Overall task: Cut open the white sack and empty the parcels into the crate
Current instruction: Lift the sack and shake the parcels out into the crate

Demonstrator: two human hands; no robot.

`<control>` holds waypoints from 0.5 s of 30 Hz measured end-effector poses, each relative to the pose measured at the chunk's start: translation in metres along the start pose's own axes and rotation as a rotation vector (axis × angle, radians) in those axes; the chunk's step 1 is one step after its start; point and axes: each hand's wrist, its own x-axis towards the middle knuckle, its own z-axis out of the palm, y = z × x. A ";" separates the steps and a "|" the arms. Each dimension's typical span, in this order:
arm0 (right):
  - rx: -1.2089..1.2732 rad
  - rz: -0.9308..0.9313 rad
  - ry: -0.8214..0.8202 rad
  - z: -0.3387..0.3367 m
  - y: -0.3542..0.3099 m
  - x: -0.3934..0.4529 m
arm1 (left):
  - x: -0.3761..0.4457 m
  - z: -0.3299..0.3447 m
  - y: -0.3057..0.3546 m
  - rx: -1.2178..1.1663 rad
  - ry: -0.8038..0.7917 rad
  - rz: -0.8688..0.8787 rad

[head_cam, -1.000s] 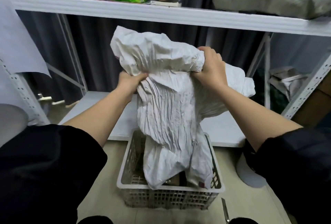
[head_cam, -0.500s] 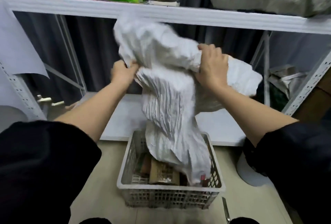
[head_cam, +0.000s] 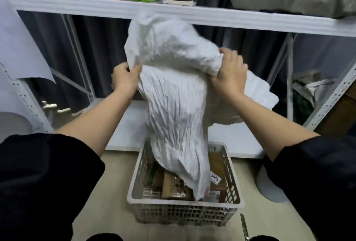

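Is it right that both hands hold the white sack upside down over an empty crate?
Not quite. The head view shows the crate already holds parcels, mostly brown boxes. The rest stands: the left hand and right hand hold the white sack over it, open end down.

left hand point(head_cam: 124, 79): raised, fingers clenched | right hand point(head_cam: 229, 75): raised, fist closed | both forearms extended

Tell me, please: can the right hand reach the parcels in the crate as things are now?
Probably not yet. The right hand is gripping the white sack, which hangs over the crate and covers much of the parcels.
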 end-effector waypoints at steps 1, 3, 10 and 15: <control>-0.005 -0.011 -0.015 0.003 -0.001 -0.002 | -0.001 -0.003 -0.002 0.015 -0.007 0.007; 0.009 0.025 -0.010 0.008 -0.002 -0.003 | 0.000 -0.005 -0.005 0.000 0.021 0.014; 0.053 -0.027 0.096 -0.001 -0.029 0.010 | -0.008 -0.012 0.000 -0.311 0.244 0.029; -0.008 -0.024 -0.106 0.008 -0.015 -0.004 | -0.031 -0.016 -0.021 -0.053 -0.692 -0.331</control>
